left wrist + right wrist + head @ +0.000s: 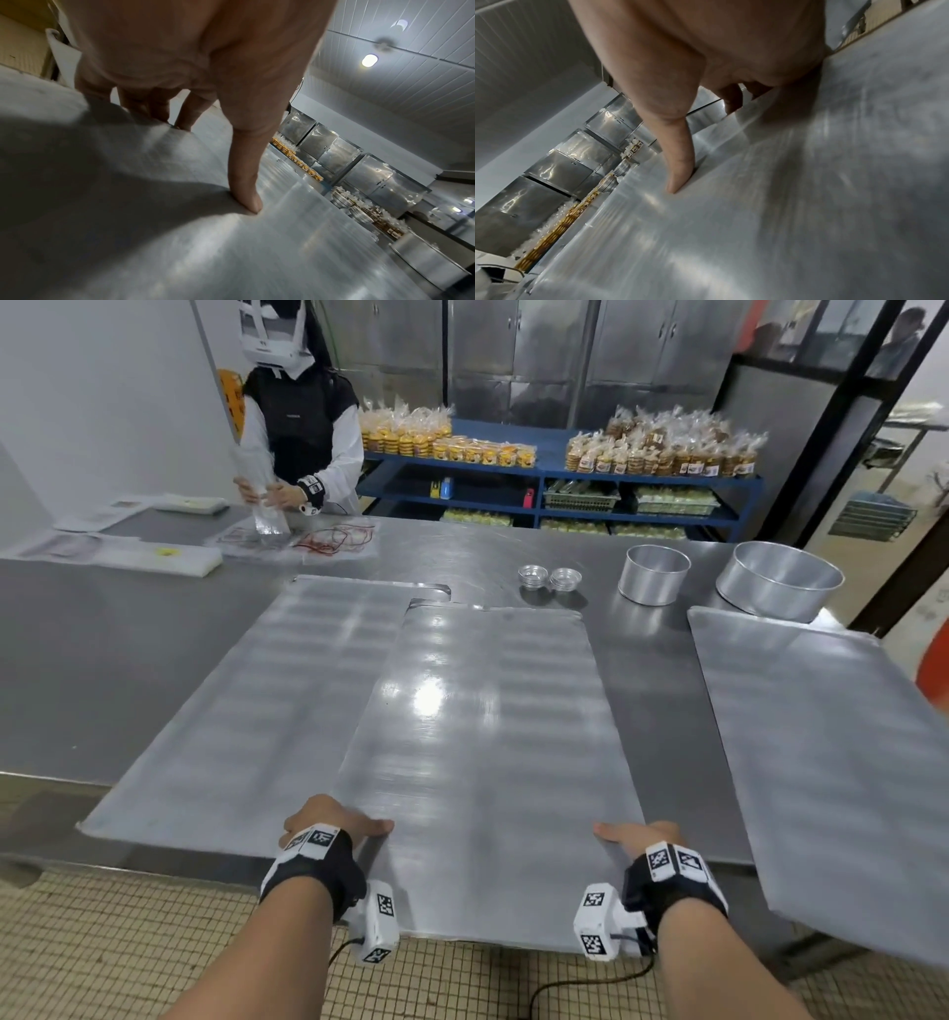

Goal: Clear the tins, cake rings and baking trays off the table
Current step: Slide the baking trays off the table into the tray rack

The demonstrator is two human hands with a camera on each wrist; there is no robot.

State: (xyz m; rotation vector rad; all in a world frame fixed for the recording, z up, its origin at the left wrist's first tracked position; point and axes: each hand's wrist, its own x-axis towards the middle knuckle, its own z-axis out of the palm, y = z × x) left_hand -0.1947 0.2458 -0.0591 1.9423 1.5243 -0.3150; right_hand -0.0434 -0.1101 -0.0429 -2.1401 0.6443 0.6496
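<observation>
A flat metal baking tray (482,737) lies in the middle of the steel table (128,649), its near end past the table's front edge. My left hand (334,819) grips its left side and my right hand (642,834) its right side. Each thumb (246,182) (680,166) presses on top, with the fingers curled under the edge. This tray overlaps a second tray (246,711) on its left. A third tray (832,737) lies to the right. Two small tins (533,576) (565,579), a cake ring (653,575) and a wider round tin (778,580) stand behind.
Another person (303,428) stands at the table's far left corner, handling clear plastic bags (267,521) beside red rubber bands (328,539). Blue shelves (554,469) of packed cakes and steel cabinets (513,351) line the back wall. Tiled floor (128,942) lies below the table's front edge.
</observation>
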